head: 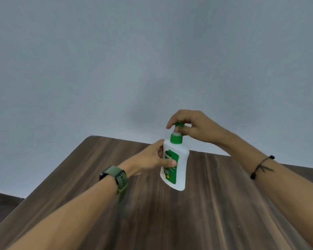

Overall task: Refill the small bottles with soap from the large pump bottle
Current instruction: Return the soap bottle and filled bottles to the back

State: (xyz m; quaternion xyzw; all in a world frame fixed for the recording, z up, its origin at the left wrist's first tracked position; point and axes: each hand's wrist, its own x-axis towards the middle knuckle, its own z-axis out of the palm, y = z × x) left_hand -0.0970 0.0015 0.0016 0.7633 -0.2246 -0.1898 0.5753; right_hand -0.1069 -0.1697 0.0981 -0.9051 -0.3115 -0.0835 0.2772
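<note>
The large white pump bottle (179, 166) with a green label and green collar is held up above the dark wooden table (215, 204), slightly tilted. My left hand (157, 156) grips its body from the left, thumb across the label. My right hand (192, 126) comes from the right and pinches the green pump head (178, 125) at the top with curled fingers. No small bottles appear in view.
A plain grey wall fills the upper half of the view behind the table's far edge. The table's left edge runs diagonally down to the lower left. A green watch sits on my left wrist, a black cord bracelet on my right.
</note>
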